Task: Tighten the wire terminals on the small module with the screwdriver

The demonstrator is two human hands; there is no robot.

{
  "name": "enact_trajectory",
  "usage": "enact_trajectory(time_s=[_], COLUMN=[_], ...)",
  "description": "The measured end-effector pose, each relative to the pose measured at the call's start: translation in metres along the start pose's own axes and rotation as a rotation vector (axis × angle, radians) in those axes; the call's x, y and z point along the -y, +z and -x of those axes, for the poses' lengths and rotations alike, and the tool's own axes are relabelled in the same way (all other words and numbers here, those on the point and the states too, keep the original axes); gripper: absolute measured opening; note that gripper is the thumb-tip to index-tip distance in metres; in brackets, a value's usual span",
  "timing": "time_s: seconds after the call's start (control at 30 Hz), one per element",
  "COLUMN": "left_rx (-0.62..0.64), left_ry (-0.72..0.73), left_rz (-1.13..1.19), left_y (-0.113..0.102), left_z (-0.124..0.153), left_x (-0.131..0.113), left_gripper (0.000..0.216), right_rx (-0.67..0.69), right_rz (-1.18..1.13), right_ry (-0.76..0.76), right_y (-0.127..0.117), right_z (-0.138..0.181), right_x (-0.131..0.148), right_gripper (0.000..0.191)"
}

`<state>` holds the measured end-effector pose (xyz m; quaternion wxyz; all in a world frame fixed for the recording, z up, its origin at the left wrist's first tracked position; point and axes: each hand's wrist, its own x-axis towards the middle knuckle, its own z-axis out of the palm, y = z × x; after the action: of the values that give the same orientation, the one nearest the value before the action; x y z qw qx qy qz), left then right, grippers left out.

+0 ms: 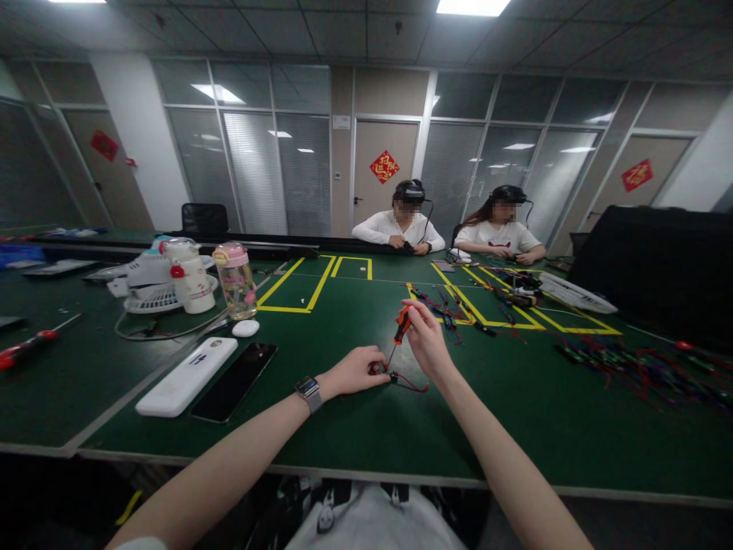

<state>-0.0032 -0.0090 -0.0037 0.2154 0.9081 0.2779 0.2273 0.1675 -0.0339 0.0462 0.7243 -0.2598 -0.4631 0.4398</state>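
My right hand (pixel 424 338) is closed around the orange and black handle of a screwdriver (pixel 402 325). The shaft slants down to a small dark part with red and black wires (pixel 394 376) on the green table. My left hand (pixel 358 372), wearing a watch at the wrist, pinches this wired part against the tabletop. Its fingers cover much of the part, so its exact kind and the screwdriver's tip are hard to make out. A loop of red wire (pixel 415 387) lies to the right of the fingertips.
Left of my arm lie a black phone (pixel 234 380), a white power bank (pixel 188 376) and a white round case (pixel 246 328). Behind them stand two bottles (pixel 234 283). Wire bundles (pixel 641 367) spread over the right side. Two people sit across the table (pixel 343 435).
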Motion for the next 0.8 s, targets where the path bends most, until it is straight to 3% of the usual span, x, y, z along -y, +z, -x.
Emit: enact_trajectory(time_s=[0.2,0.57,0.8], left_rx=[-0.006,0.009,0.03], left_ry=[0.015,0.012,-0.007], left_rz=[0.01,0.003,0.014], left_y=[0.0007,0.0002,0.0], left_z=[-0.0007,-0.0005,-0.0011], left_x=[0.0007,0.0014,0.0018], left_gripper=[0.015,0.017,0.018], right_rx=[0.063,-0.044,0.053], right_rz=[-0.098,-0.042,-0.054], right_ry=[0.055,0.01,0.05], right_y=[0.003,0.0004,0.0033], right_z=[0.0025,-0.0013,0.0017], right_x=[0.0024,0.0004,0.0036], right_gripper=[0.023,0.031,0.031])
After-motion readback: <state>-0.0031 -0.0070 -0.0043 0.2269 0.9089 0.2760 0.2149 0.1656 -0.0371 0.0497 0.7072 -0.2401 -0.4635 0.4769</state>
